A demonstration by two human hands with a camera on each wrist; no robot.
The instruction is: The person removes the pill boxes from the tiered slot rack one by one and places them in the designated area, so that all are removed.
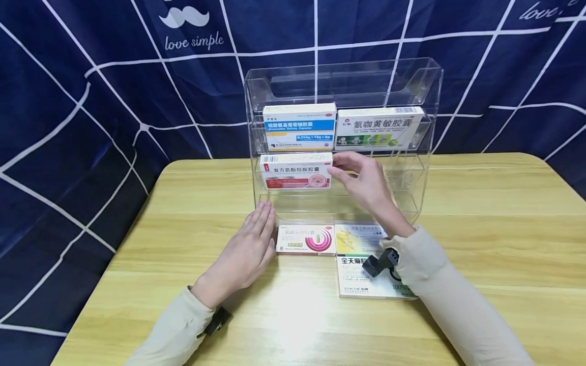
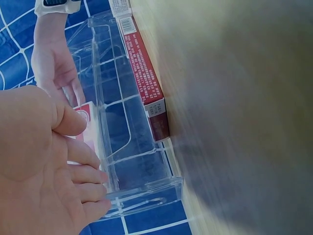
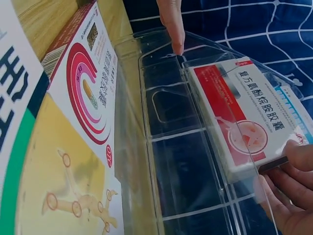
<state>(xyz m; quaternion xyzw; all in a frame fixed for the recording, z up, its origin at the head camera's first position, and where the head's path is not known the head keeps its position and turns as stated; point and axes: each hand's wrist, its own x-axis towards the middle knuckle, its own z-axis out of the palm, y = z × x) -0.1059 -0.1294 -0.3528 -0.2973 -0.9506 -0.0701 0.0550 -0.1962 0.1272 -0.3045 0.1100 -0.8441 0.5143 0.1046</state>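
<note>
My right hand [image 1: 364,184] pinches the right end of a white and red medicine box [image 1: 293,179], thumb on the front. The box sits at the left of a middle tier of a clear acrylic rack [image 1: 348,67]. In the right wrist view, the clear lip of that tier crosses in front of the box [image 3: 230,115]. My left hand [image 1: 240,256] lies beside the rack's lower left corner with its fingers straight, holding nothing. In the left wrist view, its palm [image 2: 34,161] shows and the box is partly hidden behind the fingers.
One tier higher stand a blue and white box [image 1: 299,133] and a green and white box [image 1: 377,133]. Before the rack lie a box with pink arcs [image 1: 304,241], a yellow box [image 1: 354,238] and a white box with a green stripe [image 1: 354,284], partly covered by my right wrist.
</note>
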